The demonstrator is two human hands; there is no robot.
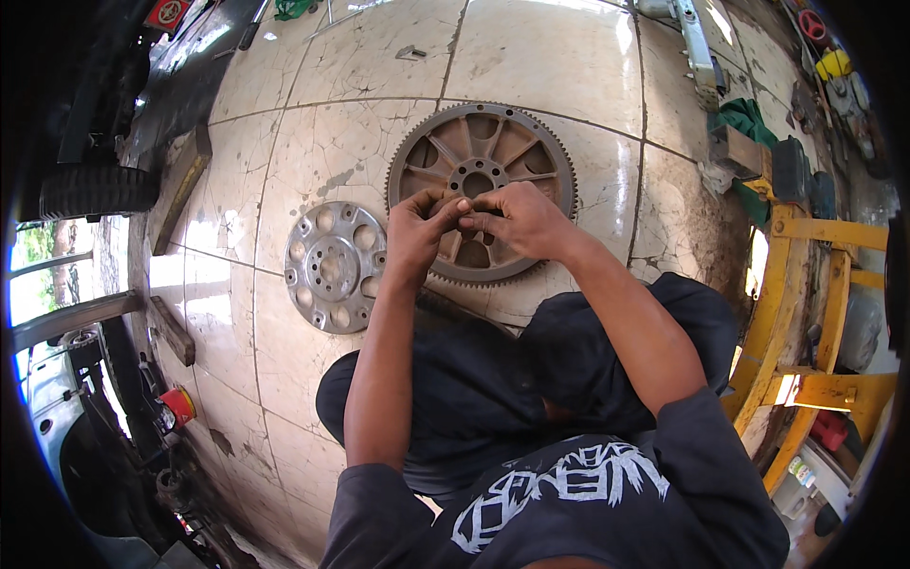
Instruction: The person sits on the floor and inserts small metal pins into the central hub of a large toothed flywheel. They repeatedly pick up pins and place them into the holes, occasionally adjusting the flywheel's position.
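My left hand (417, 229) and my right hand (523, 220) meet fingertip to fingertip over a large ring gear flywheel (493, 173). Thumbs and fingers of both are pinched together; whatever small thing may be between them is hidden. The flywheel lies flat on the tiled floor, brownish and rust-stained, with teeth around its rim, spokes and a ring of holes at the hub. My hands cover part of its lower half. Just left of it lies a smaller silver metal disc (349, 286) with large round holes, near my left forearm.
Yellow metal stand (782, 275) rises on the right. Wooden blocks (183, 185) and a tyre (100, 192) lie at the left, with a red can (177, 407) below. A small metal piece (410, 53) sits on the far tiles. A green cloth (744, 123) lies at the upper right.
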